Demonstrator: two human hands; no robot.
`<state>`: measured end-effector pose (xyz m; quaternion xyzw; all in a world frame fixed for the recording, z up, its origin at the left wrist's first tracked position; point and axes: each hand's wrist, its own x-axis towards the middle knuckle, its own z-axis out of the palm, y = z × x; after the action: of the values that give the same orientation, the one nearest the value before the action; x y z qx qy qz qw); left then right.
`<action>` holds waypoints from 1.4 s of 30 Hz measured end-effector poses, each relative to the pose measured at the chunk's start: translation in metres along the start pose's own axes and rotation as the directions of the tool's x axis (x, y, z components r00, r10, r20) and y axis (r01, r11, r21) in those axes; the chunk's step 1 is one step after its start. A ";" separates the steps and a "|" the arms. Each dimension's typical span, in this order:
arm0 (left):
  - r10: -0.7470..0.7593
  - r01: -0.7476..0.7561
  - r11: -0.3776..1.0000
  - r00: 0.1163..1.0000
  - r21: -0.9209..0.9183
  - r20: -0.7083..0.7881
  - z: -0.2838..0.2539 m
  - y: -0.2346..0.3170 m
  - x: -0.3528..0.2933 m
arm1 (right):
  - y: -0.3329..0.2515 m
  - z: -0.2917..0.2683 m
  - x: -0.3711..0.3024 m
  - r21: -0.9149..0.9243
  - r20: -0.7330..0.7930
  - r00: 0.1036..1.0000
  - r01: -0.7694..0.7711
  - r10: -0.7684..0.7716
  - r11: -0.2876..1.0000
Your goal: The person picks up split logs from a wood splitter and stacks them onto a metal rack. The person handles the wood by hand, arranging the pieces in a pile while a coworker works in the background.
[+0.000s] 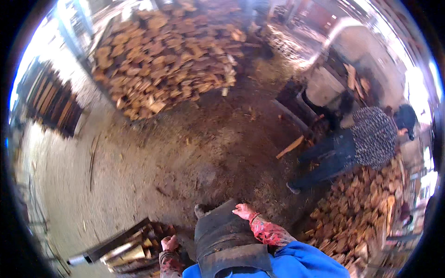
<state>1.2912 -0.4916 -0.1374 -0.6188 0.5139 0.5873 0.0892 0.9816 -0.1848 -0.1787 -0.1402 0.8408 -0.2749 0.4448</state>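
My right hand (243, 211) is in front of my body, beside the edge of a long dark apron (222, 231). Its fingers are loosely bent and slightly apart, with nothing visible in them. My left hand (169, 243) is lower and to the left, fingers curled in. Whatever it may hold is hidden. Close by that hand lies a load of split firewood (134, 254) with a long dark bar (118, 238) along its far side. Red patterned cuffs cover both forearms, and a blue garment shows at my right shoulder.
A large stack of split wood (167, 60) rises ahead; another heap (357, 213) lies at right. A co-worker (373, 136) bends beside a dark metal frame (296, 113), near a loose wood piece (290, 147). Stacked dark boards (53, 102) stand far left. Debris litters the dirt floor (185, 157).
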 end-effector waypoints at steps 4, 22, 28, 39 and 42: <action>0.157 -0.155 0.987 0.986 -0.039 0.051 -0.028 0.052 0.064 | -0.037 -0.005 -0.014 0.116 -0.005 0.998 -0.057 0.058 0.992; -0.030 -0.059 0.957 0.953 0.283 0.300 0.146 0.219 0.126 | 0.046 -0.181 0.070 0.159 -0.272 0.933 -0.197 0.234 0.968; -0.077 -0.049 0.925 0.947 0.378 0.313 0.194 0.277 0.155 | 0.060 -0.228 0.118 0.296 -0.326 0.896 -0.207 0.302 0.932; -0.006 -0.293 0.848 0.828 0.441 0.561 0.328 0.434 0.328 | 0.040 -0.278 0.158 0.541 -0.391 0.761 -0.265 0.518 0.798; 0.009 -0.244 0.941 0.708 0.233 0.707 0.372 0.499 0.383 | 0.042 -0.291 0.171 0.672 -0.456 0.675 -0.166 0.580 0.721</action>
<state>0.6018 -0.6569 -0.3145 -0.2931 0.5692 0.6934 0.3305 0.6447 -0.1347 -0.1860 0.2896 0.8237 -0.4447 0.1998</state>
